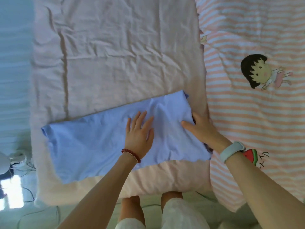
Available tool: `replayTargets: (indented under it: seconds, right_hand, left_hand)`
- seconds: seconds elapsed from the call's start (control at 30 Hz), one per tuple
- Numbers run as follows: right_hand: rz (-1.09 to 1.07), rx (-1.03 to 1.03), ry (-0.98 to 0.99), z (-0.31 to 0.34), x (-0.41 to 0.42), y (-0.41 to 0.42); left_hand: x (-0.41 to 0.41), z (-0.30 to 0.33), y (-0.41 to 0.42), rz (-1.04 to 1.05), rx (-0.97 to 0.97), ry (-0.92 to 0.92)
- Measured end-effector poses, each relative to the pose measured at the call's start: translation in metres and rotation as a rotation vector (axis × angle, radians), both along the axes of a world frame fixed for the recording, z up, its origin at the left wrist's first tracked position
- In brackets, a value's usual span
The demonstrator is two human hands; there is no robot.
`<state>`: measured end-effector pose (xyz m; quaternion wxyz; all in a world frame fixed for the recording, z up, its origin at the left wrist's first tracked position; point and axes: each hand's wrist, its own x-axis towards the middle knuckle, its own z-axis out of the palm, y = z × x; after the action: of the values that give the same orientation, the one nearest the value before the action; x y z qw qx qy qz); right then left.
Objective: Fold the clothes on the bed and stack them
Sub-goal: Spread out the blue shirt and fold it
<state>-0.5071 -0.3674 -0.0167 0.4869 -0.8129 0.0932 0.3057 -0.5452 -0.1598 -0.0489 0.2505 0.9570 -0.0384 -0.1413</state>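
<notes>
A light blue garment (92,142) lies folded into a long strip across the near part of the pale pink bed sheet (115,55). My left hand (139,131) presses flat on its middle with the fingers spread. My right hand (202,129) grips the garment's right end, thumb on top and fingers tucked under the edge. A dark bit of fabric (193,119) shows under that end by my fingers.
A pink-and-white striped quilt (257,113) with a cartoon girl print covers the bed's right side. The bed's left edge runs beside a floor with cables (24,169) and a pale object. My legs stand at the bed's near edge.
</notes>
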Motion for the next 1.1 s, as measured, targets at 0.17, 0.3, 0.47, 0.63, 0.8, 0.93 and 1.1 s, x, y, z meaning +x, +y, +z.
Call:
replayTargets:
  seconds: [0.17,0.3,0.47,0.63,0.8,0.93,1.1]
  right_hand:
    - [0.137,0.133,-0.046,0.056,-0.010,0.089]
    - [0.211,0.164,-0.098,0.071,-0.038,0.199]
    - [0.309,0.193,-0.082,0.047,-0.074,0.328]
    - [0.416,0.039,0.059,0.014,-0.091,0.378]
    - [0.210,-0.397,-0.497,0.006,-0.093,0.332]
    - [0.410,-0.666,-0.652,-0.006,-0.080,0.308]
    - [0.502,-0.772,-0.477,-0.045,-0.056,0.309]
  left_hand:
    - [-0.030,0.030,0.090,0.508,-0.235,-0.022]
    - [-0.053,0.041,0.186,0.921,-0.517,0.179]
    - [-0.078,0.037,0.280,1.171,-1.089,0.584]
    - [-0.092,0.014,0.314,1.180,-1.075,0.795]
    - [-0.080,0.001,0.299,0.982,-0.742,0.428]
    - [-0.056,-0.005,0.281,0.988,-0.508,0.234]
    - [-0.026,-0.025,0.289,1.101,-0.411,0.053]
